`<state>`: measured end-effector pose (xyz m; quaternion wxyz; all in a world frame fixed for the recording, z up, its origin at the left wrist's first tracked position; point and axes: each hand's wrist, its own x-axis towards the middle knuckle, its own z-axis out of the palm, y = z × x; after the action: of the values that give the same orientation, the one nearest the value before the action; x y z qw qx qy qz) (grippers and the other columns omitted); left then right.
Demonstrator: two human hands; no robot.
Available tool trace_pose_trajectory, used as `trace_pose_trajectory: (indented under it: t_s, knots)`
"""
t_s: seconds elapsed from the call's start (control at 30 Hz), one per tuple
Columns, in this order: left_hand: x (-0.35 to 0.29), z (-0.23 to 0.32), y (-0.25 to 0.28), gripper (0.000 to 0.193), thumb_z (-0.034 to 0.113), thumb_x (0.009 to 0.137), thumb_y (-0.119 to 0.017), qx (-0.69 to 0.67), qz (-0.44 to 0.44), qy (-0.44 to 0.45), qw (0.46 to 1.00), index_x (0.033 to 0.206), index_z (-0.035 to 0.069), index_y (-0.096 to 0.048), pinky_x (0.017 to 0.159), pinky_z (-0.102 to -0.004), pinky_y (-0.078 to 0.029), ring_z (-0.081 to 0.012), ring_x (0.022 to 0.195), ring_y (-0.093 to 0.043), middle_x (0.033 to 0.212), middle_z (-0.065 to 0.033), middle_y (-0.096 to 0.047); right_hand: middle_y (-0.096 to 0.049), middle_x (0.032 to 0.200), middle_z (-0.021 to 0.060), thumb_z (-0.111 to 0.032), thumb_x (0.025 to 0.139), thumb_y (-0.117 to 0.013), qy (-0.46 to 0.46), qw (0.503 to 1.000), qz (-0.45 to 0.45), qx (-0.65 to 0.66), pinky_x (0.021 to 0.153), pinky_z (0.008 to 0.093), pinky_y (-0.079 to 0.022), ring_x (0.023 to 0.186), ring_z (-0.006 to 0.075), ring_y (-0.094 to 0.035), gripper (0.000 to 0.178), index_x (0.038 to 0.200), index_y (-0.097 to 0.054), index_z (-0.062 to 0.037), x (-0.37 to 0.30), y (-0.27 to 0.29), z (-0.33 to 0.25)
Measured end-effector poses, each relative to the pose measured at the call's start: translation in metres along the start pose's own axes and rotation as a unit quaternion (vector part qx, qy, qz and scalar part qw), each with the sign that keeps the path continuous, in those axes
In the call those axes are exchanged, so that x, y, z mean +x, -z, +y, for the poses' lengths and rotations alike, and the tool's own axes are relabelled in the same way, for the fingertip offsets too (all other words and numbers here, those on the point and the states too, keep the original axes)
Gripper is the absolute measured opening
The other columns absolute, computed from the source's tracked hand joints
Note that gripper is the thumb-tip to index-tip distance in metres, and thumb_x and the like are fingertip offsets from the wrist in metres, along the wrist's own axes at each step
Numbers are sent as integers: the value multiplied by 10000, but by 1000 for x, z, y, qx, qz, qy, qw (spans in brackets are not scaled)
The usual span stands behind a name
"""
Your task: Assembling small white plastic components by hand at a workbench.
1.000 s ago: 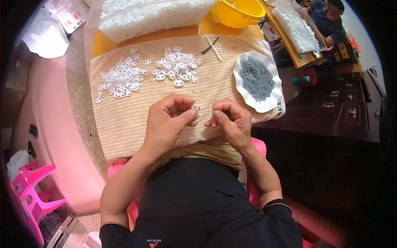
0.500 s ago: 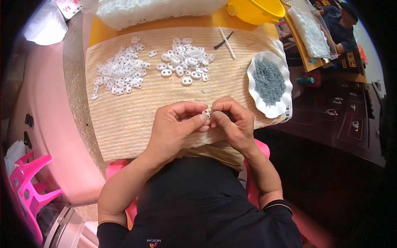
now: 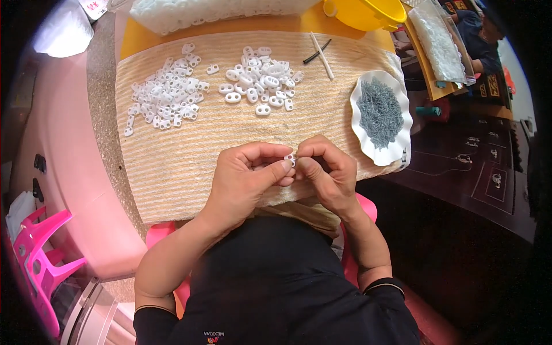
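Observation:
Above the near part of the striped towel (image 3: 172, 167), my two hands meet fingertip to fingertip. My left hand (image 3: 244, 175) pinches a small white plastic piece with holes (image 3: 290, 157), which looks like part of a cord lock, between thumb and fingers. At the right side of that piece, my right hand (image 3: 328, 172) is closed in a pinch; whatever sits between its fingertips is hidden. Farther off lie a loose pile of small white holed pieces (image 3: 169, 89) on the left and rounder two-holed white pieces (image 3: 261, 77) in the middle.
At the right, a white wavy-rimmed dish (image 3: 409, 123) holds many small grey springs (image 3: 379, 112). A white stick (image 3: 322, 56) crosses a black one (image 3: 313, 58) near the back. Beyond stand a clear bin of white parts (image 3: 213, 14) and a yellow basin (image 3: 368, 12). Another person sits far right.
My hands stay together in nearly the same pose around the white piece. The whole view has shifted slightly, so the dish and sticks appear a little farther right.

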<state>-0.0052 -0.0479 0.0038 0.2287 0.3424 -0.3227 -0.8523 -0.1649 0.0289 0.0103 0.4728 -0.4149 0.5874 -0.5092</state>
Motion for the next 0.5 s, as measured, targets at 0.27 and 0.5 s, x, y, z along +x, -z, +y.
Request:
trace_pose_trajectory:
  t_s: [0.27, 0.5]
  knots:
    - [0, 0, 0, 202, 8, 869, -640, -5, 3, 13, 1000, 1061, -56, -632, 713, -222, -539, -100, 772, -637, 904, -85, -670, -557, 916, 74, 23, 919, -546, 38, 998, -19, -37, 655, 205, -453, 713, 83, -547, 37, 936, -574, 42, 1, 3, 5]
    - [0, -1, 0, 197, 13, 870, -641, -5, 0, 11, 1000, 1055, -56, -634, 706, -219, -535, -96, 765, -634, 896, -84, -671, -551, 909, 69, -7, 934, -541, 27, 998, -28, -45, 663, 206, -451, 719, 81, -543, 50, 945, -567, 35, 1, 3, 3]
